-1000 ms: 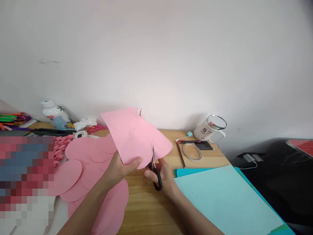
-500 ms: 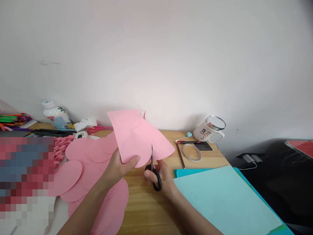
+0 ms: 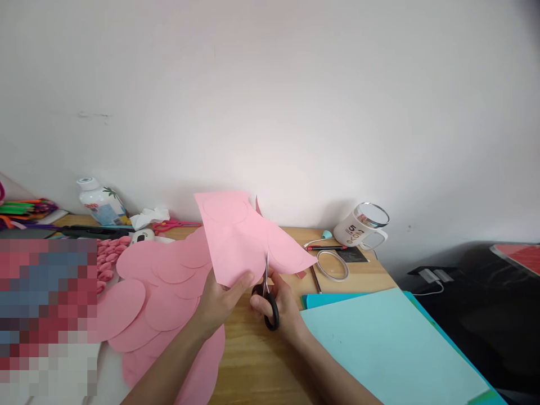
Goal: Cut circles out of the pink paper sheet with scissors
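My left hand (image 3: pixel 219 301) pinches the lower edge of a pink paper sheet (image 3: pixel 240 239) with faint circles drawn on it, holding it up over the wooden desk (image 3: pixel 261 360). My right hand (image 3: pixel 282 304) has its fingers through the black handles of a pair of scissors (image 3: pixel 267 298). The blades point up into the sheet's lower edge, just right of my left thumb.
Several cut pink circles (image 3: pixel 160 281) lie at the left. Light blue sheets (image 3: pixel 388 343) cover the desk's right. A white mug (image 3: pixel 360 228), a tape ring (image 3: pixel 332 264), a pencil, a white bottle (image 3: pixel 99 202), pink scissors (image 3: pixel 172 225) and markers stand by the wall.
The pink sheet has turned and shifted to the right in my left hand, and the scissors have cut further along its lower edge. The view has shifted slightly.
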`<act>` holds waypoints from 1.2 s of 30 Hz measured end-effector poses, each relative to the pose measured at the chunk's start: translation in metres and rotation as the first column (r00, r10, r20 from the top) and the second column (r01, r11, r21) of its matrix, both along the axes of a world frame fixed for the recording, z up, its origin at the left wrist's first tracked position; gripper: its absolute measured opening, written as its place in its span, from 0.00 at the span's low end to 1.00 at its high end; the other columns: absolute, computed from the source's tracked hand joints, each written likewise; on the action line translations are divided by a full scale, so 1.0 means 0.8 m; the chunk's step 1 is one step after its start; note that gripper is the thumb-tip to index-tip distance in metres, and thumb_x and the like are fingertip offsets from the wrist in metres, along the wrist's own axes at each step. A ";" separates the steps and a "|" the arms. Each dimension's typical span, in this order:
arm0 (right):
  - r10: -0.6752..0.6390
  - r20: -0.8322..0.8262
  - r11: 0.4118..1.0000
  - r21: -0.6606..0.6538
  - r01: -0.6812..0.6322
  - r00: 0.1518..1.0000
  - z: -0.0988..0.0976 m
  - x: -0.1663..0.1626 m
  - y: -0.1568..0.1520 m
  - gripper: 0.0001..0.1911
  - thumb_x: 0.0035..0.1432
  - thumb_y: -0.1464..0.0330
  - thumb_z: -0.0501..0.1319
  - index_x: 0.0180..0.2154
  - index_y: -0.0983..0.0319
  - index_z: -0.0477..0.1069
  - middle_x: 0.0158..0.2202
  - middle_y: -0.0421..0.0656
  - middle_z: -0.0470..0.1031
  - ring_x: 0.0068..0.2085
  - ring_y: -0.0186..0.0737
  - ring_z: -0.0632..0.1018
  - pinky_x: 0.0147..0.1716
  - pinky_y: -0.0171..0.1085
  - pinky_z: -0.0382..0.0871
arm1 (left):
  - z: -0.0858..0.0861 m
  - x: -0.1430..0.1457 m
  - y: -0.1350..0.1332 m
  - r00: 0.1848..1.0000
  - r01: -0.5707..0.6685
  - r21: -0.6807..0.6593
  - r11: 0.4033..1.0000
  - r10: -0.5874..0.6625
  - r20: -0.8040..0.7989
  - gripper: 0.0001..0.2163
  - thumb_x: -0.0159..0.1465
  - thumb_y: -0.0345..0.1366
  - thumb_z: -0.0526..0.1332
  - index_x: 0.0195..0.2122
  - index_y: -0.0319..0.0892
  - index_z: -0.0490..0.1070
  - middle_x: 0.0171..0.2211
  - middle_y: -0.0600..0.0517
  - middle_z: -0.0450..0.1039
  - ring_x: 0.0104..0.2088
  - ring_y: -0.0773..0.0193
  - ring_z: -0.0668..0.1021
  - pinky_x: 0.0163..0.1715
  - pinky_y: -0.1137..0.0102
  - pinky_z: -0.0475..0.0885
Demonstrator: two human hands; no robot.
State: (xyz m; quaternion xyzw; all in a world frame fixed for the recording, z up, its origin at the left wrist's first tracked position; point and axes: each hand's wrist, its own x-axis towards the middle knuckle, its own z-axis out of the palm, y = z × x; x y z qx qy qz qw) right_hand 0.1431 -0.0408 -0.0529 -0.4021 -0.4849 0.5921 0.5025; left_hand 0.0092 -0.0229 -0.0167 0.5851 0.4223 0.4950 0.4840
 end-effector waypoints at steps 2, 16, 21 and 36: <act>0.011 -0.018 1.000 -0.004 -0.011 1.000 0.000 0.000 0.000 0.27 0.39 0.56 0.69 0.35 0.60 0.59 0.20 0.33 0.59 0.20 0.31 0.61 0.19 0.31 0.52 | 0.000 0.000 -0.001 1.000 0.003 -0.010 1.000 -0.003 -0.030 0.09 0.58 0.37 0.59 0.37 0.38 0.71 0.35 0.48 0.75 0.44 0.55 0.74 0.41 0.65 0.71; 0.048 0.001 0.992 0.116 -0.048 0.999 0.004 0.003 0.004 0.21 0.42 0.57 0.68 0.32 0.61 0.62 0.22 0.35 0.59 0.23 0.31 0.57 0.20 0.32 0.50 | 0.018 -0.002 -0.003 0.997 0.069 -0.020 0.997 -0.069 -0.025 0.04 0.56 0.35 0.59 0.30 0.40 0.70 0.26 0.51 0.75 0.34 0.58 0.77 0.34 0.67 0.73; 0.034 0.028 0.994 0.104 -0.037 0.999 0.004 0.004 0.003 0.22 0.41 0.56 0.68 0.30 0.61 0.60 0.22 0.35 0.58 0.23 0.30 0.57 0.20 0.32 0.50 | 0.018 -0.003 -0.003 0.997 0.076 -0.023 0.997 -0.077 -0.021 0.06 0.56 0.35 0.59 0.33 0.40 0.71 0.31 0.50 0.76 0.36 0.58 0.77 0.35 0.68 0.73; 0.035 0.050 0.996 0.075 -0.039 0.998 0.002 0.006 0.001 0.24 0.41 0.53 0.67 0.29 0.61 0.59 0.20 0.34 0.56 0.20 0.30 0.57 0.18 0.32 0.50 | 0.002 -0.013 0.003 0.992 0.089 0.041 0.995 -0.085 -0.089 0.10 0.58 0.35 0.59 0.41 0.40 0.71 0.41 0.49 0.74 0.43 0.59 0.74 0.43 0.67 0.71</act>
